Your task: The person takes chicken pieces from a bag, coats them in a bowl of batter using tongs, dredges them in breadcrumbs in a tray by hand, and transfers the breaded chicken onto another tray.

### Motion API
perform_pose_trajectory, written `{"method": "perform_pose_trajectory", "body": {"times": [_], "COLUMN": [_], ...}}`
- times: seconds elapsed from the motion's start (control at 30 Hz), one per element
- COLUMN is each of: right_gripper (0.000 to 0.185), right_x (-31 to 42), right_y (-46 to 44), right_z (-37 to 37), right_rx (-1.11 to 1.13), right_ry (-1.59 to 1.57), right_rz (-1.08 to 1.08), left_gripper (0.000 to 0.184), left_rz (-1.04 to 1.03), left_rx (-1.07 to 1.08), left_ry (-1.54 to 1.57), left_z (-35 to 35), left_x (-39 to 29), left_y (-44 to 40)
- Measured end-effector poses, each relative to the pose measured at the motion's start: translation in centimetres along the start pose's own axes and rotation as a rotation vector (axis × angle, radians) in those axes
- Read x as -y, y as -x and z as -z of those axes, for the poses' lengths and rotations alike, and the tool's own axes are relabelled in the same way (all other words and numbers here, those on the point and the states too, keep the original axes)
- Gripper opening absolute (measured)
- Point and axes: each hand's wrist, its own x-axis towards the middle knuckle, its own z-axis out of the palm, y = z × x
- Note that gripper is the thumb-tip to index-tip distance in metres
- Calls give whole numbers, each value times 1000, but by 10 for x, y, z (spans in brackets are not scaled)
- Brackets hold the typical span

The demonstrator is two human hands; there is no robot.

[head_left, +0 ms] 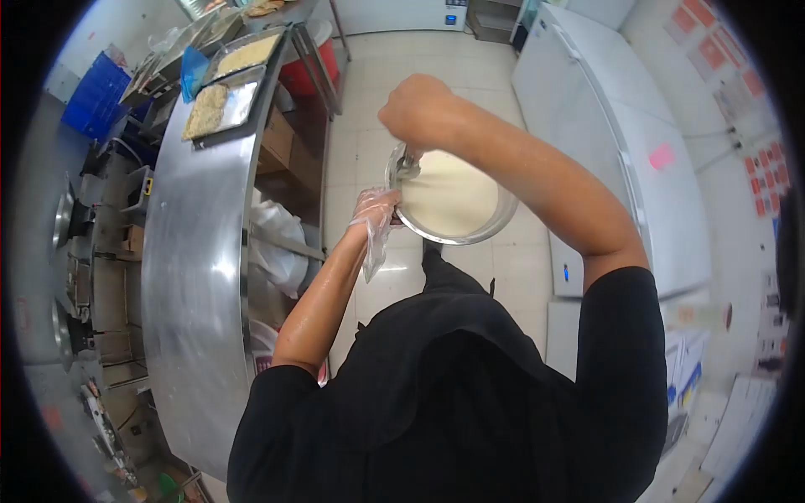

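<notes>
Steel-coloured and round, a bowl (457, 240) of pale, smooth mixture (457, 197) is held above the floor (520, 272), to the right of the long metal tabletop (193, 277). Its left rim is gripped by the fingers of the left hand (377, 207), closed on it within a loose clear glove (375, 258), so that nearly the whole width of the bowl lies to the right of that grip. No long axis is offered (the mouth looks close to circular). Over the far left part of the rim the right hand (415, 109) is raised, its forearm (511, 159) brought across from the right. Its fingers appear curled, but whether they are closed around the grey metal piece (407, 165) just below them cannot be told. Of the two, the left hand is the nearer, being in contact with the bowl.
</notes>
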Motion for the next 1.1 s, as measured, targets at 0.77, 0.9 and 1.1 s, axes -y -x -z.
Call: {"method": "perform_pose_trajectory", "body": {"times": [0.77, 0.9, 1.1], "right_gripper": [15, 18, 23], "right_x": [-475, -536, -616], "right_y": [-498, -579, -702], "right_z": [-33, -35, -23], "right_rx": [-81, -81, -145], "right_ry": [159, 111, 242], "right_rz": [274, 299, 400], "left_gripper": [10, 11, 16], "left_rz": [-60, -30, -87], "left_rx": [-321, -355, -468], "left_ry": [306, 260, 239], "left_z": [63, 77, 105], "left_x": [-264, -316, -373], "left_y": [-495, -573, -684]}}
